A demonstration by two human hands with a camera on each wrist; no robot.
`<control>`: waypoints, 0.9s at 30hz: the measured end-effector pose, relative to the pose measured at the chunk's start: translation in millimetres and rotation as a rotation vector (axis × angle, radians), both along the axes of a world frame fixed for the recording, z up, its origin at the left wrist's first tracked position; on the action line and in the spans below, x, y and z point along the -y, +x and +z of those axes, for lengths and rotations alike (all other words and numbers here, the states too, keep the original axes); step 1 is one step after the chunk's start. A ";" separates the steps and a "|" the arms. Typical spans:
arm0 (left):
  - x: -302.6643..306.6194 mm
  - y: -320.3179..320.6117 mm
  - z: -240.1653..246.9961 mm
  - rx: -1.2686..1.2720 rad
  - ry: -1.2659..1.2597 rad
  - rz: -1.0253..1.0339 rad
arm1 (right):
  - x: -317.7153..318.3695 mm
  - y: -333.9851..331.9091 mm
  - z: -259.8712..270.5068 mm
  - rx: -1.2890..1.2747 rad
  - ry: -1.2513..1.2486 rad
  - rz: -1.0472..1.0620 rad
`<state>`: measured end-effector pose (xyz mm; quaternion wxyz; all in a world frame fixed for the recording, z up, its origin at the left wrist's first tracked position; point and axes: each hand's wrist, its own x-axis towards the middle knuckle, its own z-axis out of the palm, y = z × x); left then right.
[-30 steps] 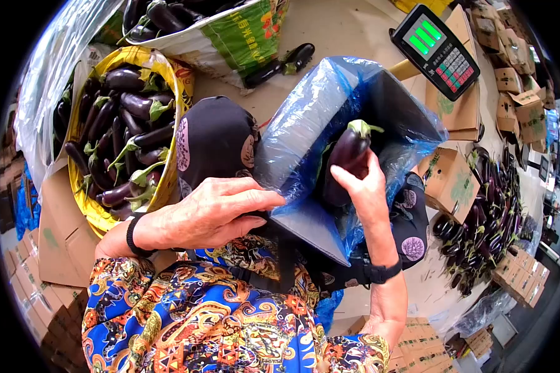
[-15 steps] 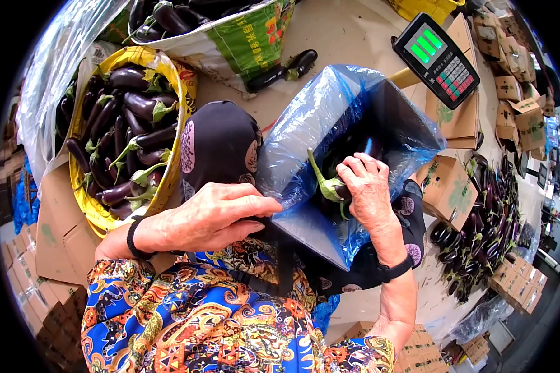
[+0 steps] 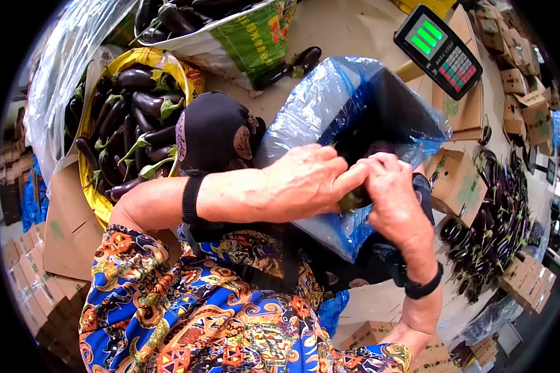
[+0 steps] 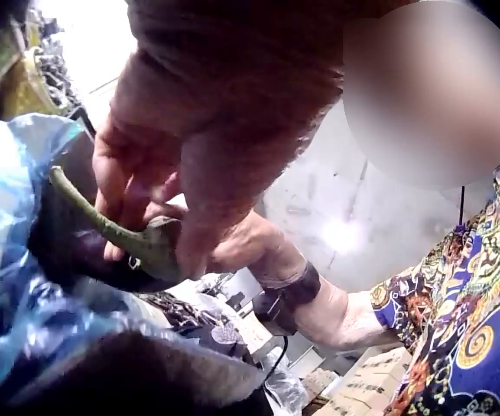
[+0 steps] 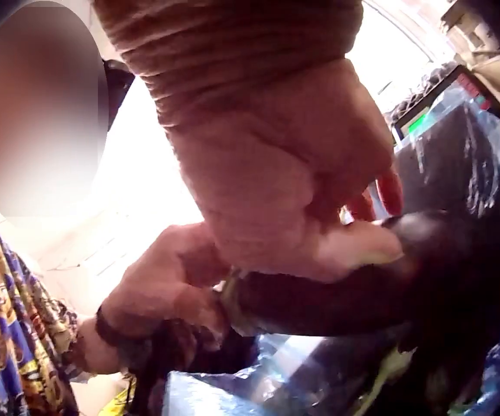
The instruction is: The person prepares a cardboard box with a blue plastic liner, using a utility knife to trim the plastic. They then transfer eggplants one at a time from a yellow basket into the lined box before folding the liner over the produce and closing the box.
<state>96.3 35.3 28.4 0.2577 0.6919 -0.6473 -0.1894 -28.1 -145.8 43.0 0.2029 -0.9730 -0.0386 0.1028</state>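
Over a box lined with blue plastic [image 3: 317,99], both hands meet at one eggplant [image 5: 319,302]. The right hand [image 3: 399,202] grips its dark body, as the right wrist view shows. At the stem end [image 4: 150,247], the left hand [image 3: 302,183] pinches with curled fingers around the green cap; a long curved stem juts out from it in the left wrist view. More eggplants lie in shadow inside the box, with one green stem [image 5: 393,368] visible below the held one.
A yellow-rimmed basket [image 3: 96,199] of eggplants stands at the left, a full white-green sack [image 3: 255,43] behind. A scale display [image 3: 438,53] is at the upper right. A carton [image 3: 459,186] and an eggplant heap [image 3: 494,217] lie at the right.
The left hand has moved right from the box's near left edge to the eggplant's stem end. The right hand has lifted the eggplant slightly, its wrist shifting right.
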 end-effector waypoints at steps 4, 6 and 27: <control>19.6 22.5 8.9 0.011 -0.392 0.121 | 42.4 -11.9 -4.0 -0.245 0.688 -0.319; 26.0 40.4 27.5 -0.013 -0.377 0.188 | 49.1 -14.5 -6.7 -0.414 1.257 -0.611; 77.9 81.7 -63.8 0.336 0.150 -0.414 | -12.1 22.8 -101.7 -0.246 1.551 -0.650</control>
